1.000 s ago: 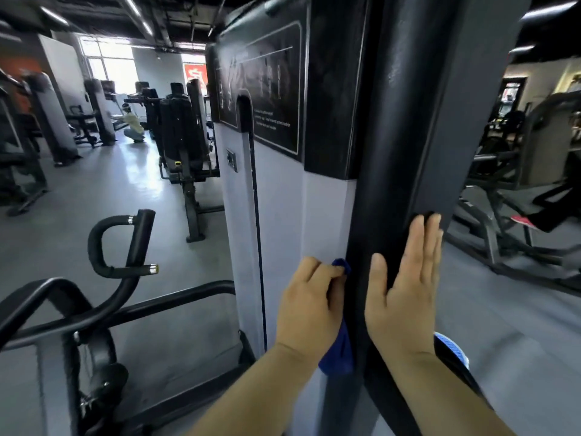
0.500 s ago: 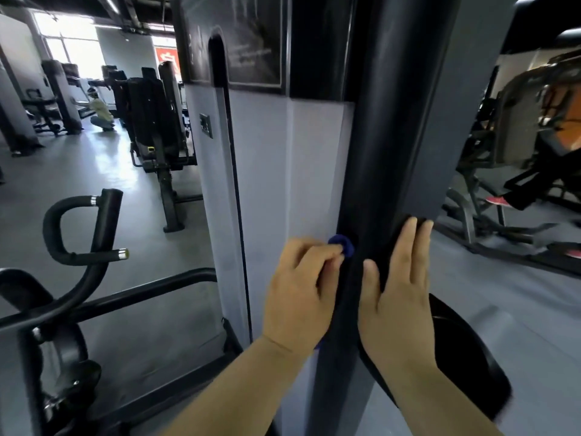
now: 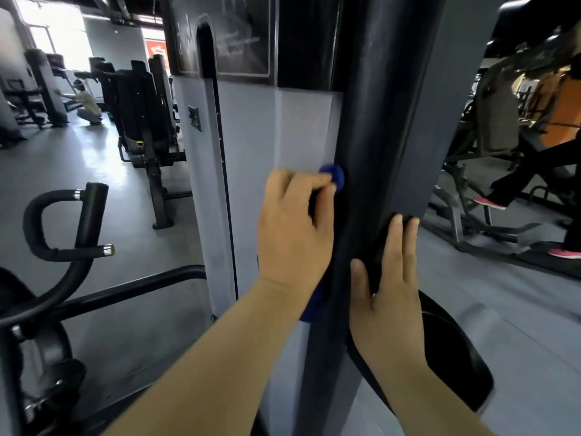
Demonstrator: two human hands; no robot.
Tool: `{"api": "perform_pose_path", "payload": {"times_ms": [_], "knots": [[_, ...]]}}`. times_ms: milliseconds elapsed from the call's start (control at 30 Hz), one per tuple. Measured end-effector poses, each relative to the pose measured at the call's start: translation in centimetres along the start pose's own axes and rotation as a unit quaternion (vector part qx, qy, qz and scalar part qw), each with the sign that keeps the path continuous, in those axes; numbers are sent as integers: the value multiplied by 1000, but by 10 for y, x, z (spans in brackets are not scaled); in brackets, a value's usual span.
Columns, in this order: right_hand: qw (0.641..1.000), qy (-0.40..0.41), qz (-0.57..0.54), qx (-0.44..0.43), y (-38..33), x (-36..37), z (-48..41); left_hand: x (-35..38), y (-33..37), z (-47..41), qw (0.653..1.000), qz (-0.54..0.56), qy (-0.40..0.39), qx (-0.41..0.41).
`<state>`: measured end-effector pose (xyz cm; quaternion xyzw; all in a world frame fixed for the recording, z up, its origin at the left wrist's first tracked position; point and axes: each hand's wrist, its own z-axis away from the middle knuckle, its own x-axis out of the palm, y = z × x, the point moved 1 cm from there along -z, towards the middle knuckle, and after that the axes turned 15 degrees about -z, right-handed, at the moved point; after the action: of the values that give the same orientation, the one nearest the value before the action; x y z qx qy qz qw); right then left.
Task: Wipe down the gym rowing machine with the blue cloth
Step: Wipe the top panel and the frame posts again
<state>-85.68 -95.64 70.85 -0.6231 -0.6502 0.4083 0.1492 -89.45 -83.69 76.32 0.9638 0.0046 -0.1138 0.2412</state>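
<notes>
Head view. The left hand (image 3: 294,229) is closed around the blue cloth (image 3: 333,179), pressing it against the pale grey panel (image 3: 276,146) of the rowing machine, at the panel's right edge where it meets the black upright post (image 3: 374,127). One fold of cloth shows above the fingertips; another hangs below the wrist, beside the post. The right hand (image 3: 388,278) lies flat and open on the post, fingers extended upward, holding nothing. Compared with half a second earlier, the left hand and cloth sit higher on the panel, now above the right hand rather than level with it; the right hand keeps its flat rest on the post. A black curved handle (image 3: 67,226) stands at lower left, well apart from both hands.
</notes>
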Motion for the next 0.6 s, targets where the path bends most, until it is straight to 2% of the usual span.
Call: {"api": "perform_pose_path", "payload": {"times_ms": [100, 233, 333, 500, 600], "knots": [[1000, 4, 2, -7, 2, -1, 0, 2, -1, 0, 1000, -10, 11, 21], [1000, 5, 6, -17, 7, 1, 0, 8, -42, 76, 995, -40, -90, 35], [997, 6, 64, -45, 11, 6, 5, 9, -58, 91, 990, -49, -129, 44], [982, 12, 178, -58, 18, 16, 15, 4, -41, 55, 996, -29, -74, 34], [970, -26, 238, -44, 18, 11, 16, 6, -35, 49, 997, -35, -39, 49]]}}
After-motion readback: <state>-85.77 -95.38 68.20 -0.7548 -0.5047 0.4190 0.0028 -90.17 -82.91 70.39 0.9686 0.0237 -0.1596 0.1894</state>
